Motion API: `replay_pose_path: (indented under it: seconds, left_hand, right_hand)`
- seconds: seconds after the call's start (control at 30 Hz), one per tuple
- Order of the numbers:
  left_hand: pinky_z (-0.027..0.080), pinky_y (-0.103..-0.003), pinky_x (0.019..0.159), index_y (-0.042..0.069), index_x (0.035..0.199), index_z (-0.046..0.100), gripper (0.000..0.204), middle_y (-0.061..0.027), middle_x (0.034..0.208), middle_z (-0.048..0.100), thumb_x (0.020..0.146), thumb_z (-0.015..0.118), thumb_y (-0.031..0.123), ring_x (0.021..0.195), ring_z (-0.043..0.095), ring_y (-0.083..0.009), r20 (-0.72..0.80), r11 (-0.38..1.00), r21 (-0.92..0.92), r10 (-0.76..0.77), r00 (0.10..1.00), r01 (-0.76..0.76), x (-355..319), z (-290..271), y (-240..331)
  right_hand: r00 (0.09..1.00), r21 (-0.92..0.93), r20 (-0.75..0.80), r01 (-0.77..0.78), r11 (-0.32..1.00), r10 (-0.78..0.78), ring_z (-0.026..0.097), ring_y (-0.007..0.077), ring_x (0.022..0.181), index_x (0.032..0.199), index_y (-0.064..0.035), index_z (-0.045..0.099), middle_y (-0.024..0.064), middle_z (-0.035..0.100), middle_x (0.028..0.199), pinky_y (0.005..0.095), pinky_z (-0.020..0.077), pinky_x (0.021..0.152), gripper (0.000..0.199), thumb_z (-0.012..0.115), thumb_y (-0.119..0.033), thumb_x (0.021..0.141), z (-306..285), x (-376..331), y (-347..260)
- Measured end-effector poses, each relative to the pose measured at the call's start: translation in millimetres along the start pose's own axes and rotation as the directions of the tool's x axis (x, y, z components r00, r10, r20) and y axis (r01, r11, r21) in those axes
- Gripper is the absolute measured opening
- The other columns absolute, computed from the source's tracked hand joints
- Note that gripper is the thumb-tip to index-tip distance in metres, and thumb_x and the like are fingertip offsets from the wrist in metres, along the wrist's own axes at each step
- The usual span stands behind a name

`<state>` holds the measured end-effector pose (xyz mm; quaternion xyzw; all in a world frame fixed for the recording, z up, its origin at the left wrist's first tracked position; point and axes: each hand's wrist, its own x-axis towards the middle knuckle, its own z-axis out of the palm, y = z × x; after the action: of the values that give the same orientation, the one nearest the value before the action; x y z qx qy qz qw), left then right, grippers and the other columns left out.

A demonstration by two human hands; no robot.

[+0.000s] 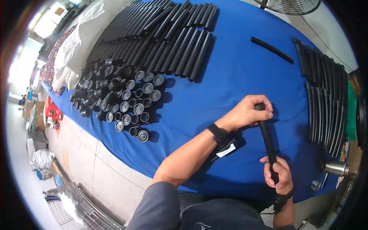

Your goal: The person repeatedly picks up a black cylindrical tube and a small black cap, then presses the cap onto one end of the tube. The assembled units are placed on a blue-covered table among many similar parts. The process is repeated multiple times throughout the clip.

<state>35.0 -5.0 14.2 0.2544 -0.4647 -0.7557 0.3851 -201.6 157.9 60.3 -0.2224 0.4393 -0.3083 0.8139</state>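
Note:
A black tube slants between my two hands above the blue cloth. At its far end, my left hand is closed, thumb and fingers pinching the tip; a cap there cannot be made out. My right hand wraps the near end, with one finger sticking out to the left. Round black caps lie in a loose heap to the left, some face up and some on their sides. Beyond them, many black tubes are stacked in rows. One more tube lies alone at the far right.
Blue cloth covers the table. Along its right side lie rows of black tubes. A metal cylinder sits at the near right edge. A small black item with a white label lies beneath my left forearm. A fan stands behind.

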Motion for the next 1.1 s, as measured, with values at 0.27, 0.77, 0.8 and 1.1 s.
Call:
replay_pose_path:
  seconds: [0.27,0.77,0.8,1.1]
  left_hand:
    - [0.037,-0.023,0.049,0.005,0.099,0.068,0.017,0.0041,0.073,0.058,0.089,0.076,0.016,0.057,0.049,-0.0050,-0.024,0.999,-0.030,0.038,0.999,-0.038,-1,-2,-3]
    - [0.038,-0.022,0.050,0.005,0.098,0.068,0.017,0.0020,0.078,0.061,0.089,0.076,0.016,0.059,0.051,-0.0046,-0.080,0.996,-0.040,0.072,0.994,-0.075,2,-2,-7]
    - [0.038,-0.022,0.049,0.005,0.098,0.068,0.017,0.0020,0.077,0.061,0.089,0.076,0.016,0.058,0.051,-0.0044,-0.093,0.997,-0.021,0.070,0.993,-0.072,2,-2,-8]
    - [0.038,-0.022,0.051,0.004,0.098,0.069,0.018,0.0033,0.071,0.058,0.089,0.076,0.018,0.058,0.050,-0.0041,-0.108,0.996,0.035,0.080,0.991,-0.076,2,-2,-4]
  right_hand:
    - [0.974,-0.319,-0.147,0.117,0.940,-0.171,0.056,0.0123,0.047,0.130,0.0064,0.056,0.0121,0.065,0.076,0.0240,0.0428,0.040,0.035,0.052,-0.010,0.099,15,-3,-2]
    - [0.891,-0.858,-0.182,0.063,0.510,-0.416,0.054,0.0092,0.048,0.132,0.0058,0.054,0.0062,0.061,0.073,0.0218,0.0433,0.043,0.040,0.061,-0.012,0.097,17,8,11]
    - [0.900,-0.804,-0.206,0.069,0.591,-0.385,0.054,0.0094,0.048,0.131,0.0057,0.054,0.0061,0.061,0.072,0.0219,0.0432,0.042,0.039,0.060,-0.011,0.097,20,8,10]
    - [0.921,-0.749,-0.107,0.174,0.640,-0.375,0.053,0.0117,0.044,0.128,0.0095,0.055,0.0089,0.062,0.071,0.0235,0.0422,0.037,0.036,0.057,-0.011,0.098,8,11,8]
